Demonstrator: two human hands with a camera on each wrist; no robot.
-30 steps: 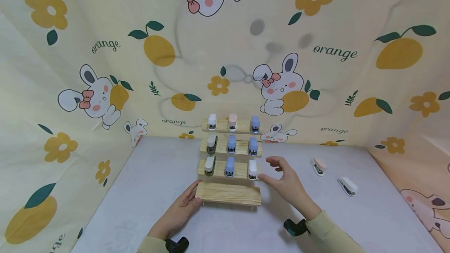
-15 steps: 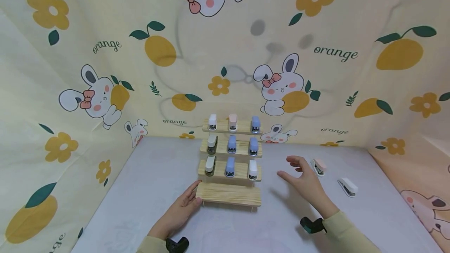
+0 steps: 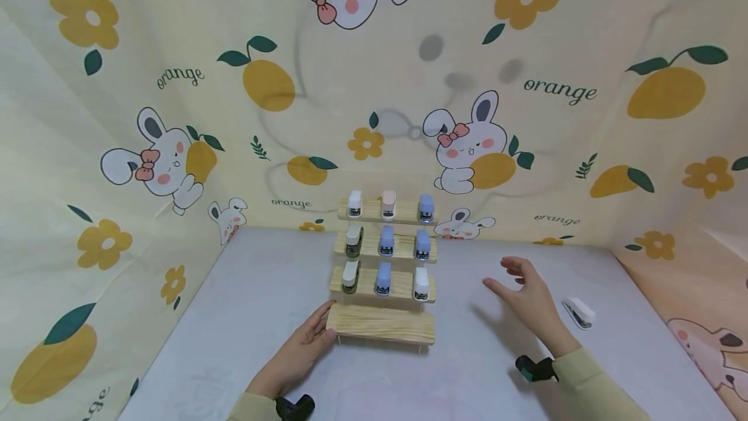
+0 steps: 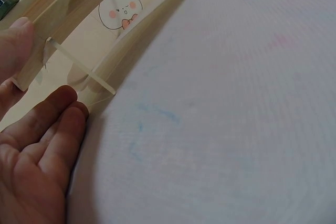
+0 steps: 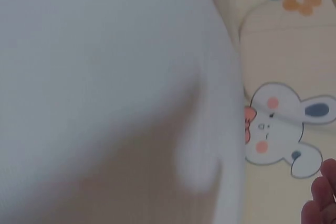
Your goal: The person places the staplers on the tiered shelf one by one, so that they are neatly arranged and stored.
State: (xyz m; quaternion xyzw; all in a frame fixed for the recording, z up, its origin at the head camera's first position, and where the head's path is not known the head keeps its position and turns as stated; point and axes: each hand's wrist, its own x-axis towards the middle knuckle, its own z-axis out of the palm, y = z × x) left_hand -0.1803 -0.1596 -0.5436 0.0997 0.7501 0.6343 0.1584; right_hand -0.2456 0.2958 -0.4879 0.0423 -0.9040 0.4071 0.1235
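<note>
A tiered wooden display rack [image 3: 382,321] stands mid-table, with mini staplers in white, pink and blue on its three upper steps. My left hand [image 3: 299,348] grips the left end of its lowest step. In the left wrist view the thumb [image 4: 16,48] lies against the board, and the lower fingers [image 4: 55,129] stay relaxed near the tabletop. To the right of the rack, my right hand [image 3: 530,301] is over the table with fingers spread from the thumb and nothing between them. It hides the spot where a pink stapler lay. Just right of it lies a white stapler [image 3: 578,312].
A white cloth [image 3: 251,278] covers the table. Behind and at the sides hangs a printed curtain [image 3: 327,135] with rabbits and oranges. Thin support legs [image 4: 81,66] show under the rack's step.
My right hand has moved from beside the rack's third step out to the right, now covering the pink stapler's place. The left hand keeps its hold on the rack.
</note>
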